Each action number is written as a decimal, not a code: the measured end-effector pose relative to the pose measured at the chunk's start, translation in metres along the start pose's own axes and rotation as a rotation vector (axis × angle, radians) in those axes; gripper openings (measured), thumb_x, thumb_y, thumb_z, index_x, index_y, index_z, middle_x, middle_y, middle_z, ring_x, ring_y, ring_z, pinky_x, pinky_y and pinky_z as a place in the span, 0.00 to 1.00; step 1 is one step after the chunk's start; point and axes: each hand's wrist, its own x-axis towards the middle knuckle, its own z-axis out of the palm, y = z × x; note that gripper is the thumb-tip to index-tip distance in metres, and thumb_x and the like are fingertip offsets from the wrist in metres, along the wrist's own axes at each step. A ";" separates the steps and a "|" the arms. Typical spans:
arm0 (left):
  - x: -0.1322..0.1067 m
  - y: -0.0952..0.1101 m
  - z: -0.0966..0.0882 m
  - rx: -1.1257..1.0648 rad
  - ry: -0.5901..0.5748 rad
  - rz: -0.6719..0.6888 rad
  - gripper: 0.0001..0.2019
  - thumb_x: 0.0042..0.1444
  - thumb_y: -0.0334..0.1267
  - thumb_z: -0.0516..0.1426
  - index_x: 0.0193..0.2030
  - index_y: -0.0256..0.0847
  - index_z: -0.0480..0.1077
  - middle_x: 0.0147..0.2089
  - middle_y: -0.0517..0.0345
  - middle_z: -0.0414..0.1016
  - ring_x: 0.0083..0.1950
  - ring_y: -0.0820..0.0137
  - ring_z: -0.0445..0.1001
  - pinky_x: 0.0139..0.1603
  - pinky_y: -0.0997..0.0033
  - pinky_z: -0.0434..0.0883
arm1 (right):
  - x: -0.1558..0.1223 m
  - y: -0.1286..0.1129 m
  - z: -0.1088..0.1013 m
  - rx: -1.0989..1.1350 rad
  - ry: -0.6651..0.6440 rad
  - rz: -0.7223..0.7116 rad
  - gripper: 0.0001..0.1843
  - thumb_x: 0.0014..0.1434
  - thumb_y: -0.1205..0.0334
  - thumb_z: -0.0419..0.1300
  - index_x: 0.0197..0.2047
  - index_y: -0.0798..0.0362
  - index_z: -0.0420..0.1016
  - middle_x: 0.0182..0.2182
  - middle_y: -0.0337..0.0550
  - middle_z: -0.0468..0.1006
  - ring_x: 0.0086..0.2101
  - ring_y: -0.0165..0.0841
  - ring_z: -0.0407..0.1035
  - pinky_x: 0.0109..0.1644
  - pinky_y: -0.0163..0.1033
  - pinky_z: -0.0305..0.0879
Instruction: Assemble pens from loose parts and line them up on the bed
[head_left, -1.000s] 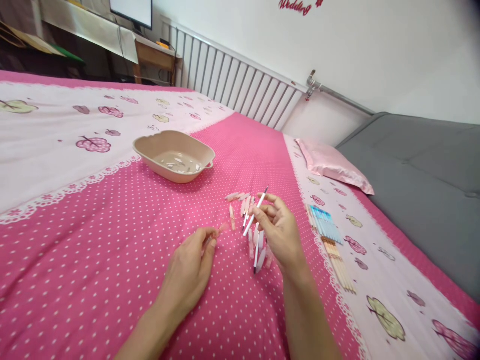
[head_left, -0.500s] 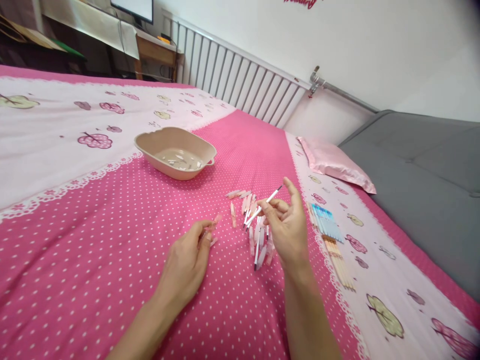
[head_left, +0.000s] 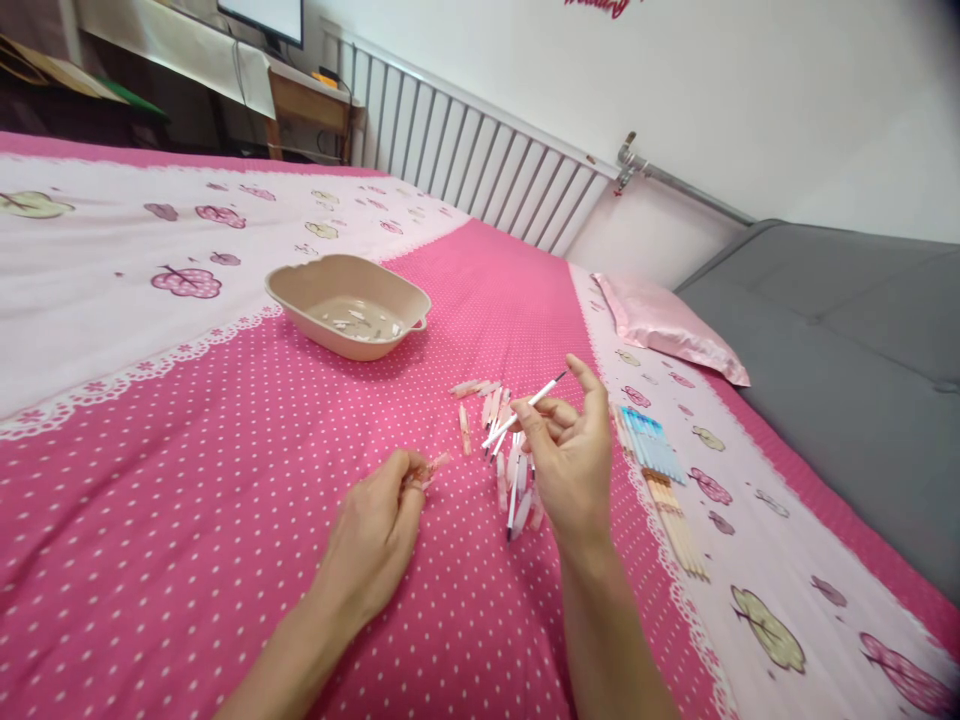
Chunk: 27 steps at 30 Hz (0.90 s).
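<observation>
My right hand (head_left: 571,450) pinches a thin white pen refill (head_left: 526,408) between thumb and fingers, its dark tip pointing up and right. My left hand (head_left: 379,525) rests on the pink dotted bedspread (head_left: 187,480) and pinches a small translucent pink pen part (head_left: 431,466). Between and beyond the hands lies a loose pile of pink pen parts and white refills (head_left: 502,440).
A beige plastic basin (head_left: 349,305) with a few small bits inside stands farther back on the bed. A row of blue and cream pens (head_left: 660,475) lies to the right of my right hand. A pink pillow (head_left: 667,325) and a grey sofa (head_left: 847,370) are at the right.
My right hand turned the refill from steeply upright to a flatter slant pointing right. My left hand lifted the pink part slightly off the spread.
</observation>
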 end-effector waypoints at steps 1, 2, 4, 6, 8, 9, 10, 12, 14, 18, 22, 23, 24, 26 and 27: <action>0.000 0.000 0.000 0.003 -0.011 0.003 0.10 0.60 0.40 0.42 0.32 0.42 0.60 0.28 0.61 0.68 0.30 0.67 0.68 0.33 0.67 0.63 | -0.001 -0.001 0.002 0.007 -0.009 0.003 0.35 0.58 0.57 0.56 0.64 0.48 0.45 0.32 0.41 0.72 0.28 0.29 0.69 0.29 0.34 0.68; -0.001 0.000 0.000 0.005 -0.020 0.009 0.10 0.60 0.40 0.42 0.31 0.42 0.59 0.27 0.61 0.67 0.30 0.67 0.68 0.33 0.67 0.63 | -0.003 -0.002 0.004 0.017 -0.018 0.005 0.34 0.58 0.57 0.56 0.64 0.48 0.46 0.32 0.41 0.72 0.28 0.29 0.69 0.29 0.35 0.68; -0.002 0.001 0.001 0.002 -0.034 0.019 0.10 0.60 0.39 0.42 0.31 0.42 0.59 0.27 0.61 0.67 0.29 0.68 0.67 0.32 0.68 0.62 | -0.005 -0.005 0.007 0.042 -0.036 0.011 0.34 0.57 0.58 0.57 0.64 0.47 0.46 0.32 0.40 0.72 0.29 0.29 0.70 0.32 0.35 0.69; -0.002 0.002 0.001 -0.007 -0.044 0.023 0.09 0.60 0.38 0.42 0.32 0.42 0.59 0.27 0.61 0.66 0.29 0.68 0.67 0.31 0.68 0.62 | -0.007 -0.006 0.009 0.062 -0.055 0.018 0.34 0.57 0.58 0.57 0.64 0.46 0.46 0.33 0.40 0.72 0.30 0.29 0.70 0.34 0.35 0.70; -0.002 0.003 0.002 -0.010 -0.055 0.019 0.09 0.60 0.38 0.42 0.32 0.42 0.59 0.27 0.61 0.66 0.29 0.68 0.67 0.31 0.68 0.61 | -0.009 -0.008 0.011 0.062 -0.074 0.020 0.34 0.57 0.58 0.56 0.63 0.45 0.45 0.34 0.41 0.72 0.30 0.29 0.70 0.35 0.35 0.70; -0.003 0.003 0.002 -0.011 -0.060 0.017 0.10 0.60 0.39 0.42 0.32 0.42 0.60 0.27 0.61 0.67 0.29 0.68 0.67 0.31 0.68 0.61 | -0.009 -0.008 0.012 0.057 -0.081 0.019 0.34 0.57 0.58 0.56 0.63 0.45 0.46 0.34 0.41 0.72 0.30 0.29 0.70 0.35 0.35 0.70; -0.003 0.003 0.001 -0.014 -0.065 0.016 0.10 0.60 0.39 0.42 0.32 0.42 0.60 0.27 0.61 0.67 0.29 0.68 0.67 0.31 0.68 0.61 | -0.010 -0.008 0.012 0.052 -0.085 0.017 0.33 0.57 0.58 0.56 0.63 0.45 0.46 0.35 0.41 0.72 0.30 0.29 0.70 0.34 0.35 0.70; -0.002 0.004 0.001 -0.019 -0.069 0.016 0.10 0.60 0.39 0.42 0.32 0.42 0.60 0.27 0.61 0.68 0.29 0.68 0.67 0.31 0.68 0.61 | -0.011 -0.008 0.014 0.048 -0.090 0.018 0.33 0.57 0.59 0.56 0.63 0.45 0.47 0.36 0.42 0.72 0.30 0.29 0.70 0.35 0.35 0.70; -0.002 0.004 0.001 -0.028 -0.063 0.016 0.10 0.60 0.39 0.42 0.32 0.42 0.60 0.28 0.61 0.67 0.29 0.68 0.67 0.31 0.68 0.61 | -0.011 -0.007 0.015 0.050 -0.093 0.024 0.33 0.57 0.59 0.56 0.63 0.45 0.46 0.36 0.42 0.72 0.30 0.29 0.70 0.36 0.36 0.70; -0.002 0.004 0.001 -0.051 -0.062 0.013 0.10 0.59 0.39 0.42 0.32 0.42 0.60 0.28 0.61 0.67 0.29 0.68 0.66 0.32 0.68 0.60 | -0.011 -0.006 0.016 0.059 -0.086 0.024 0.33 0.57 0.60 0.57 0.63 0.45 0.47 0.37 0.42 0.72 0.31 0.28 0.70 0.36 0.35 0.70; -0.003 0.004 0.000 -0.060 -0.065 0.013 0.10 0.59 0.39 0.42 0.32 0.42 0.60 0.28 0.61 0.66 0.30 0.68 0.66 0.32 0.69 0.60 | -0.010 -0.005 0.016 0.076 -0.071 0.007 0.32 0.57 0.61 0.57 0.62 0.46 0.49 0.36 0.40 0.72 0.30 0.27 0.70 0.35 0.34 0.70; -0.003 0.004 0.000 -0.059 -0.065 0.015 0.10 0.59 0.39 0.42 0.33 0.42 0.61 0.28 0.61 0.66 0.29 0.69 0.66 0.32 0.69 0.60 | -0.010 -0.005 0.016 0.074 -0.071 0.005 0.32 0.57 0.61 0.58 0.62 0.46 0.49 0.35 0.40 0.72 0.29 0.27 0.70 0.34 0.34 0.70; -0.003 0.004 0.000 -0.058 -0.064 0.017 0.10 0.59 0.39 0.42 0.33 0.42 0.61 0.27 0.61 0.66 0.29 0.69 0.65 0.32 0.69 0.59 | -0.011 -0.004 0.016 0.071 -0.073 0.005 0.33 0.56 0.61 0.58 0.62 0.46 0.49 0.35 0.39 0.72 0.29 0.26 0.69 0.34 0.34 0.70; -0.003 0.005 -0.001 -0.056 -0.064 0.026 0.10 0.59 0.39 0.42 0.34 0.41 0.61 0.27 0.61 0.66 0.29 0.69 0.65 0.31 0.69 0.59 | -0.011 -0.003 0.017 0.069 -0.082 0.007 0.33 0.56 0.62 0.58 0.62 0.46 0.50 0.35 0.39 0.72 0.29 0.26 0.70 0.34 0.34 0.70; -0.003 0.005 -0.001 -0.056 -0.063 0.029 0.10 0.59 0.39 0.42 0.34 0.41 0.62 0.27 0.62 0.66 0.29 0.69 0.65 0.31 0.69 0.60 | -0.012 -0.003 0.018 0.068 -0.086 0.009 0.33 0.56 0.62 0.58 0.62 0.46 0.50 0.35 0.39 0.72 0.29 0.26 0.70 0.34 0.33 0.70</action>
